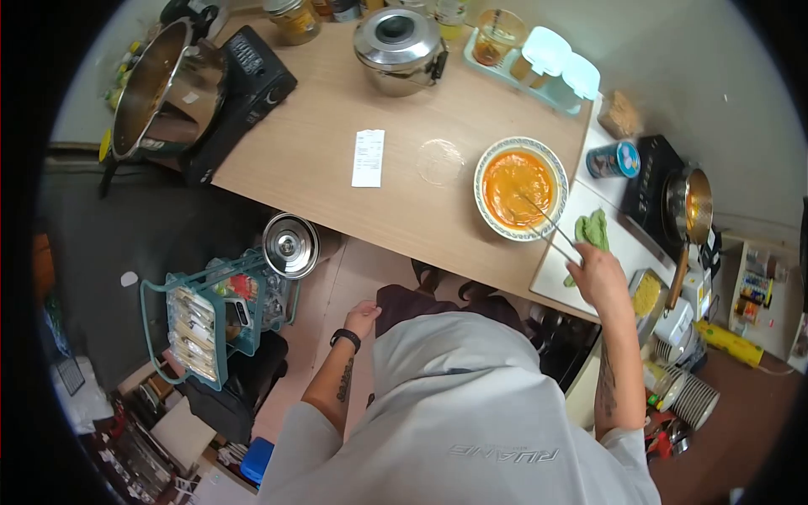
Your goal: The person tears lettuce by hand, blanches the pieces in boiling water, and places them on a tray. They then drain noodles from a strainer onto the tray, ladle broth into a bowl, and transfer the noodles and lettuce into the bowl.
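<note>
My right hand (598, 279) is closed on a pair of thin chopsticks (555, 238). Their tips dip into thick orange soup (515, 187) in a round white bowl (559, 167) with a patterned rim. The bowl sits near the right end of the wooden table. Just beyond my right hand a crumpled green cloth (592, 229) lies on the white surface. Down beside my thigh hangs my left hand (364, 318), its fingers curled together and nothing visible in them.
A paper receipt (368, 158) and a wet ring (440, 162) are left of the bowl. A lidded steel pot (397, 52) and a condiment tray (522, 74) stand at the back. A large pot (160, 105) is far left; a handled pan (692, 206) is right.
</note>
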A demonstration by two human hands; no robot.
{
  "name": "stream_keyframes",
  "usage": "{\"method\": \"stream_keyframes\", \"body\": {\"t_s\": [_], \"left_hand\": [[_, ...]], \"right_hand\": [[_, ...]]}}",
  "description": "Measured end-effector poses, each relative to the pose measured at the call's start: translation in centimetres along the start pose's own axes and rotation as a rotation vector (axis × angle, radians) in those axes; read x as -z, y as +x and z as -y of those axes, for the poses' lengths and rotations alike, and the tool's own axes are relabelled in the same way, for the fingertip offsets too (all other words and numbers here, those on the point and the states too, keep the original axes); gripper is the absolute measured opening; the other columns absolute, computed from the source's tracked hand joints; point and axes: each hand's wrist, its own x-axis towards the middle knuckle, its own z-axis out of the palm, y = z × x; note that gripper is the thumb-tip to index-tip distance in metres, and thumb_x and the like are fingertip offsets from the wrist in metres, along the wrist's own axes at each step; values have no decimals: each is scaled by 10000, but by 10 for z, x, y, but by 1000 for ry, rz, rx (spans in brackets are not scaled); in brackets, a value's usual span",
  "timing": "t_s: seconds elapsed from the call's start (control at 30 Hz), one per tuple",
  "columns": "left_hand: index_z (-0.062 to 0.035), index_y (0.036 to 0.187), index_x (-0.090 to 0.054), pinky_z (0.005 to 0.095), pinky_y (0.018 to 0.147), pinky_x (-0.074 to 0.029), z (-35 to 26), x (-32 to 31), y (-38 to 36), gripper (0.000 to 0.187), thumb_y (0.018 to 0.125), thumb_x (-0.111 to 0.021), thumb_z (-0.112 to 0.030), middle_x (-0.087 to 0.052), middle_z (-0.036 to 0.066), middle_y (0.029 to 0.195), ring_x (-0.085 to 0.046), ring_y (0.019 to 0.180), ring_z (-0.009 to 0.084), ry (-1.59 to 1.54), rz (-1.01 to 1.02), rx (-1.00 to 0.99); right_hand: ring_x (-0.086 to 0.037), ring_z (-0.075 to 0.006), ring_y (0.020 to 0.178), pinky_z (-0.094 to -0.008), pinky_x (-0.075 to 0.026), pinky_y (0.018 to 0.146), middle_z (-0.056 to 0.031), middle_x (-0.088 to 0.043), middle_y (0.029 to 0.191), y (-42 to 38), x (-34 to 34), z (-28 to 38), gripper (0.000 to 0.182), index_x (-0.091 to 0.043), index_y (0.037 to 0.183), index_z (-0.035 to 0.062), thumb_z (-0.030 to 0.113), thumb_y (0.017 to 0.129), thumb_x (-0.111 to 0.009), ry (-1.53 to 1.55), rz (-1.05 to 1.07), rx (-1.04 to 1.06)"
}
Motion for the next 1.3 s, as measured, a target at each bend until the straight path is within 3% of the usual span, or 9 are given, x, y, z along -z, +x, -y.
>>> {"method": "stream_keyframes", "body": {"t_s": [0.23,0.5,0.73,0.9,0.93,1.0,1.07,1.2,1.3], "left_hand": [[-14,1136,-631,307,805,-518,-42,-2,-2,359,874,-679,-253,-683,113,963,-655,855,205,117,-80,-242],[-4,1117,-644,283,697,-500,-249,-73,-82,320,873,-688,-206,-637,62,850,-575,722,137,293,255,-549],[-17,1153,-630,352,718,-514,-348,-256,-100,351,864,-655,-214,-662,119,899,-622,755,241,603,723,-754],[-6,1269,-492,379,759,-529,-334,-406,-77,563,806,-691,-258,-679,179,901,-670,803,312,327,863,-1469],[-6,1269,-492,379,759,-529,-338,-430,-84,563,806,-691,-258,-679,179,901,-670,803,312,331,871,-1469],[4,1286,-438,373,733,-534,-354,-465,-104,620,772,-694,-230,-671,193,913,-677,796,314,491,617,-661],[19,1261,-461,365,708,-536,-343,-485,-99,580,766,-676,-195,-678,187,923,-679,766,295,473,519,-827],[8,1260,-486,393,709,-533,-337,-468,-98,504,801,-622,-150,-681,192,875,-676,762,341,377,346,-780],[7,1256,-487,347,683,-511,-344,-409,-117,433,840,-542,-102,-665,158,828,-647,704,246,247,400,-613]], "right_hand": [[-649,-397,866,-466,-512,799,-229,-677,885,3,-2,-7,303,-647,1113,40,190,850,-650,-29,-104,68],[-641,-394,901,-463,-508,809,-250,-668,924,-7,-22,-19,376,-620,1176,23,181,838,-666,231,-214,183],[-641,-392,831,-441,-514,739,-225,-661,886,-70,-42,-78,373,-598,1177,5,199,861,-632,578,-214,137],[-636,-247,665,-334,-507,625,-138,-655,794,-141,-57,-172,406,-588,1226,7,189,867,-642,848,-205,26],[-617,-181,614,-297,-493,583,-99,-649,777,-158,-57,-190,411,-588,1237,8,183,869,-646,954,-160,-26],[-559,-82,585,-248,-464,536,-29,-610,774,-192,-54,-222,396,-596,1230,13,187,880,-655,1090,-130,-140],[-596,-175,697,-300,-487,670,-109,-629,797,-223,-65,-253,399,-629,1164,18,233,832,-682,1088,-150,-287],[-572,-167,666,-303,-482,655,-109,-621,785,-274,-81,-300,399,-628,1167,0,212,831,-670,1050,-151,-400],[-567,-175,640,-308,-482,640,-115,-619,762,-286,-68,-311,392,-635,1162,0,205,829,-664,959,-110,-496]]}}
